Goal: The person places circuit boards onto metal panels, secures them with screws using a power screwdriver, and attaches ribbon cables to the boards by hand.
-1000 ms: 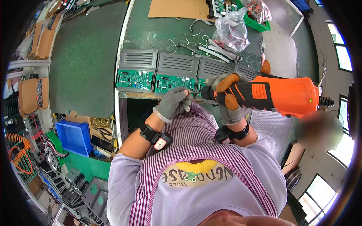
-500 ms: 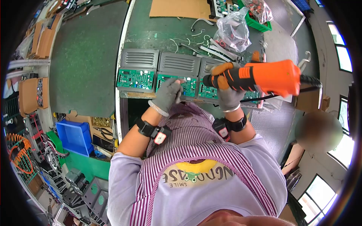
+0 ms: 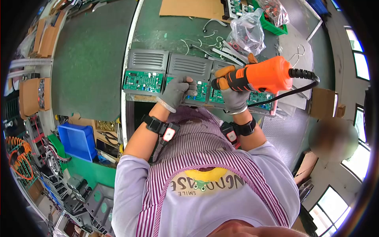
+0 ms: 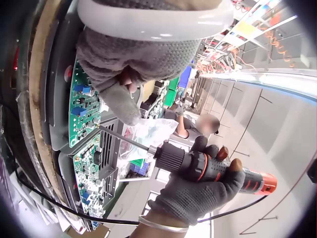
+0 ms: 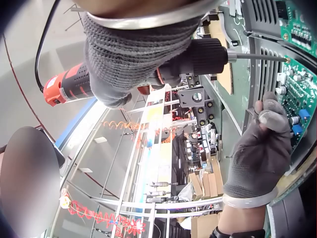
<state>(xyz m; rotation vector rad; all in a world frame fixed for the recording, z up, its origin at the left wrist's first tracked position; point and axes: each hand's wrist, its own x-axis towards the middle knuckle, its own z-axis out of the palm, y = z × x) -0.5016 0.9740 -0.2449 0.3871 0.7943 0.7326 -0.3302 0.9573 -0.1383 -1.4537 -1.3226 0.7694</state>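
Note:
My right hand (image 3: 235, 98) grips an orange and black electric screwdriver (image 3: 268, 75), its cord trailing off the back. In the right wrist view its long bit (image 5: 260, 57) reaches the edge area of a green circuit board (image 5: 297, 84), the tip right at a brass-coloured spot. My left hand (image 3: 177, 91), also gloved in grey, hovers close over the same board with curled fingers, thumb against the index finger; nothing shows between them. The left wrist view has the bit (image 4: 124, 139) slanting down to the board beside the left fingers. Each board sits in a dark grey slotted housing (image 3: 189, 65).
Another board (image 3: 143, 81) in its housing lies to the left, others to the right along the bench edge. Behind them are loose cables (image 3: 215, 23), a clear plastic bag (image 3: 248, 31), a green bin (image 3: 272, 25) and cardboard (image 3: 191, 8). A blue bin (image 3: 77, 142) stands left.
Earlier, the left fingertips were at the screwdriver bit in front of the boards. The hands have since parted, the screwdriver has swung leftward, and its bit has come down to the board.

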